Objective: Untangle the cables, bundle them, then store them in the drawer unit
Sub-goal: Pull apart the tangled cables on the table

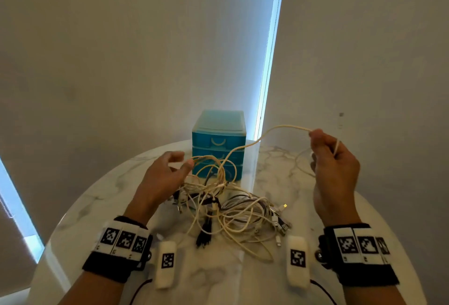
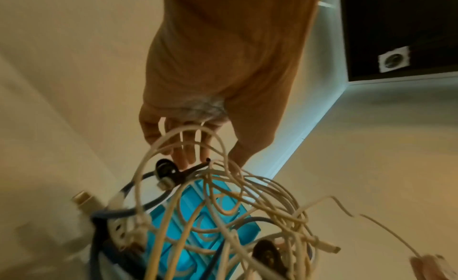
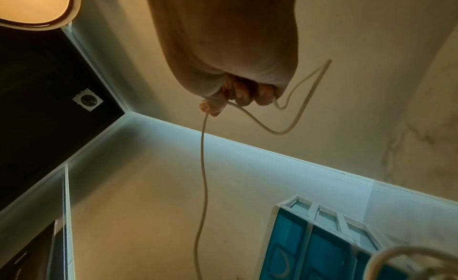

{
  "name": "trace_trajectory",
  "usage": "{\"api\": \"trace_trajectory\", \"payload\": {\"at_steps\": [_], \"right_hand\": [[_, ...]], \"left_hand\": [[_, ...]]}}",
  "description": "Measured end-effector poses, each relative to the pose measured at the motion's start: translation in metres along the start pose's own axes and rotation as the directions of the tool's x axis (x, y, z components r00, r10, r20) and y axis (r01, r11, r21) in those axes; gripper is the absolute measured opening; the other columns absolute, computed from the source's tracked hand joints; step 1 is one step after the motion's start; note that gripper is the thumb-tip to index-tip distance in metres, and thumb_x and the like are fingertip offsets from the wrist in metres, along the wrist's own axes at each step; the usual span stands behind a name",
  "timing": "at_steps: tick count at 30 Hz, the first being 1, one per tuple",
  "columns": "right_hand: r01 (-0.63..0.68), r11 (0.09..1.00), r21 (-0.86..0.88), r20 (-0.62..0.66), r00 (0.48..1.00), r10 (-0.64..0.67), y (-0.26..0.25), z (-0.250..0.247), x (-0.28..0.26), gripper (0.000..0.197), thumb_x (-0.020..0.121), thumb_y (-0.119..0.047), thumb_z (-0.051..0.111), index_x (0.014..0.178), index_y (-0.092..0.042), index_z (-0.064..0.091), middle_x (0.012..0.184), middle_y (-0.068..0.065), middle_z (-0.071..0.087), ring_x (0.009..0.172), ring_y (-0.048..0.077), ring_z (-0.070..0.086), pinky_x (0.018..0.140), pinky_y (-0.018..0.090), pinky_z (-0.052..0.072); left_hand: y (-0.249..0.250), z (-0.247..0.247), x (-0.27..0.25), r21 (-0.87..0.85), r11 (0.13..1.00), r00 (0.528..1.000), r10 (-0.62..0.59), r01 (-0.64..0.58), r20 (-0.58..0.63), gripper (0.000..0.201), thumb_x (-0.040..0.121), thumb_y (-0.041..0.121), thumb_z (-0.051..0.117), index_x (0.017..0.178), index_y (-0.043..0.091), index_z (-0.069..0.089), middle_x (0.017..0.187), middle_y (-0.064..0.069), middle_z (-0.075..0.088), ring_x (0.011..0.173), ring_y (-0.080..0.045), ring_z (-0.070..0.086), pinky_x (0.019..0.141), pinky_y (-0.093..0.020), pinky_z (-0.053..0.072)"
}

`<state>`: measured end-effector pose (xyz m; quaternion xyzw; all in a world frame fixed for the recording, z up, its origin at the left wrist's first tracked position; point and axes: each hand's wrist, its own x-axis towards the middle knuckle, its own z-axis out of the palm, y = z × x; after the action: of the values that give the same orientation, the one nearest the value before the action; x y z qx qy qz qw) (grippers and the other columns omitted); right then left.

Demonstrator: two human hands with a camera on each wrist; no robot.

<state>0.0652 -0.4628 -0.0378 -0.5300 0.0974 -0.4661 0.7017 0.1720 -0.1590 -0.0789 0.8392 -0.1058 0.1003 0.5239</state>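
Cream cable stretched between two hands
Right hand is fisted round it, held high; left hand, fingers loose, has loops of the tangle against its thumb (most lies between the wrists). Drawer unit stands just beyond the left fingertips.

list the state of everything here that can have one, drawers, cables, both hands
drawer unit, all three drawers closed
cable pile, still tangled, lying on the table, some loops lifted at the left hand
white cable, raised off the table, one end still running into the pile
left hand, fingers loosely spread at the lifted loops, no clear grip
right hand, fingers curled round the white cable, held up
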Motion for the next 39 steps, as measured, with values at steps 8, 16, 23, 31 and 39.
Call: {"api": "trace_trajectory", "payload": {"at_steps": [8,16,23,31,39], "right_hand": [[-0.071,0.997,0.034,0.078,0.995,0.068,-0.001,0.01,-0.011,0.023,0.097,-0.036,0.076,0.11,-0.018,0.077,0.07,-0.006,0.044,0.059,0.007,0.036,0.057,0.026,0.034],[0.163,0.925,-0.344,0.578,0.813,0.072,-0.011,0.048,-0.07,0.058,0.08,-0.041,0.09,0.121,-0.029,0.05,0.094,-0.006,0.074,0.073,0.004,0.069,0.065,0.017,0.055],[0.308,0.81,-0.5,0.618,0.782,0.084,0.033,0.065,-0.078,0.041,0.082,-0.032,0.091,0.102,-0.028,0.056,0.086,-0.005,0.069,0.065,0.001,0.062,0.06,0.014,0.047],[0.327,0.763,-0.558,0.546,0.837,0.042,0.042,0.049,-0.055,0.021,0.078,-0.035,0.093,0.082,-0.03,0.073,0.082,-0.006,0.07,0.075,0.008,0.063,0.065,0.023,0.049],[0.38,0.83,-0.409,0.701,0.713,0.019,0.029,0.064,-0.078,0.018,0.088,-0.045,0.083,0.104,-0.037,0.084,0.087,-0.016,0.075,0.086,0.009,0.069,0.079,0.032,0.059]], "left_hand": [[0.052,0.002,-0.032,0.055,0.891,0.869,0.424,-0.451,0.253,0.035,0.088,0.059,0.075,0.121,0.046,0.074,0.117,0.023,0.06,0.109,0.011,0.051,0.082,-0.007,0.043],[0.055,-0.011,-0.029,-0.367,0.894,0.956,0.291,-0.257,0.038,0.017,0.089,0.035,0.084,0.101,0.024,0.084,0.092,0.003,0.082,0.084,-0.009,0.077,0.076,-0.02,0.058],[0.048,-0.01,-0.023,-0.486,0.829,0.96,0.262,-0.276,-0.099,0.02,0.089,0.029,0.083,0.1,0.013,0.082,0.083,-0.008,0.08,0.072,-0.016,0.072,0.075,-0.026,0.06],[0.04,-0.021,-0.011,-0.626,0.737,0.958,0.108,-0.256,-0.264,0.016,0.098,0.021,0.075,0.108,0.008,0.078,0.077,0.002,0.073,0.07,-0.012,0.063,0.079,-0.031,0.056],[0.07,-0.008,-0.036,-0.803,0.586,0.965,0.256,-0.11,0.054,0.027,0.094,0.026,0.068,0.115,0.009,0.073,0.092,-0.003,0.073,0.083,-0.01,0.069,0.081,-0.02,0.059]]}}
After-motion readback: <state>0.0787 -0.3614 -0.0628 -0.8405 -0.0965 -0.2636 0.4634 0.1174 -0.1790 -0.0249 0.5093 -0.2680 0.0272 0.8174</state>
